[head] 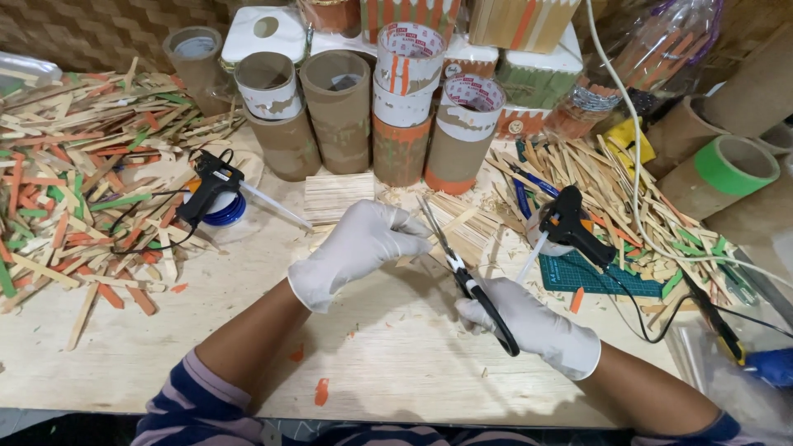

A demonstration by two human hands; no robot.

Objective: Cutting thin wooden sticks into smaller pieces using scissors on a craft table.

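Right hand (pixel 529 324) closed around the black handles of scissors (pixel 462 272), blades open and angled up toward left hand (pixel 363 244). Left fingers (pixel 401 227) curled shut on a thin wooden stick (pixel 442 235) just above the counter (pixel 396 363). Risk: gloved fingertips close to the blades, likely nicked; stick apt to split or slip.

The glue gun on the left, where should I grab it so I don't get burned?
Grab the left glue gun by its black handle, reaching from the near side. Its nozzle end lies toward the glue stick, so keep your hands off that end.
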